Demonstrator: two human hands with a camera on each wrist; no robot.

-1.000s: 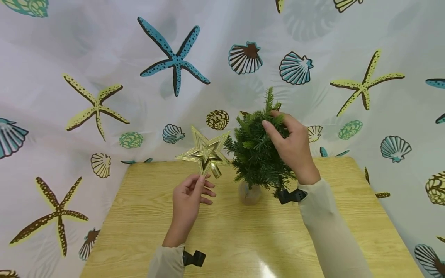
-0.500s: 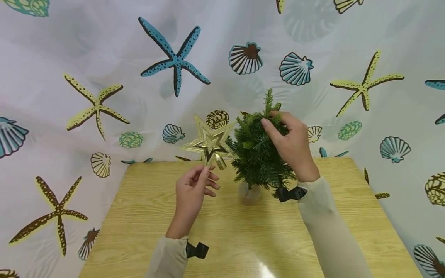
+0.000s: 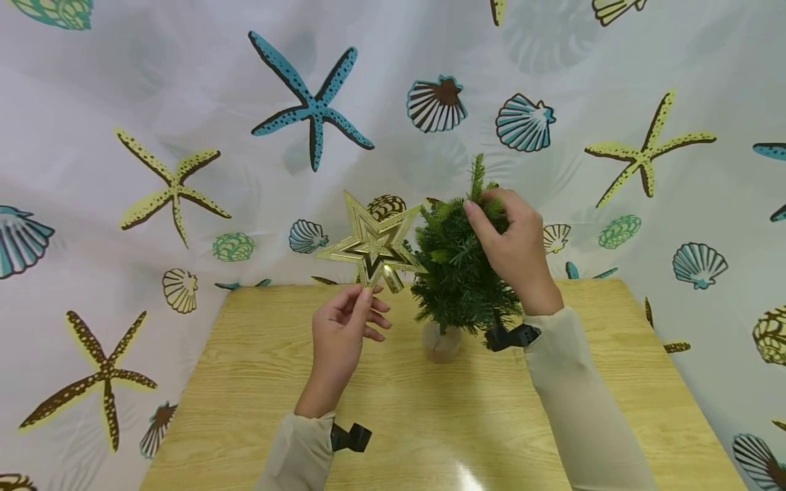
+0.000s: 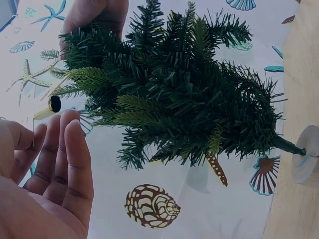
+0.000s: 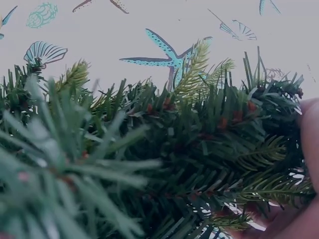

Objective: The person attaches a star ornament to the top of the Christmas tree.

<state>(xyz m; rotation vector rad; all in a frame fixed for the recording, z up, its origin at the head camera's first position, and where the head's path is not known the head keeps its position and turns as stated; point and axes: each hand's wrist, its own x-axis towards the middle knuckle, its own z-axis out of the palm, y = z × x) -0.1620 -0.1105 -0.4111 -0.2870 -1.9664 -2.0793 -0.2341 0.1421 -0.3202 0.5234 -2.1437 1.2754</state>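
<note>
In the head view we see the tree (image 3: 457,273) near upright, its long axis leaning just past 12 o'clock. The gold star (image 3: 376,247) lies at its 9 o'clock; whether they touch we cannot tell. We find the right hand (image 3: 517,247) nearer the treetop, gripping the upper branches, while the left hand (image 3: 340,334) pinches the star's bottom point, the star at its 1 o'clock. The socket (image 3: 393,279) sits at the tip's (image 3: 477,176) 7 to 8 o'clock, mouth towards 5.
</note>
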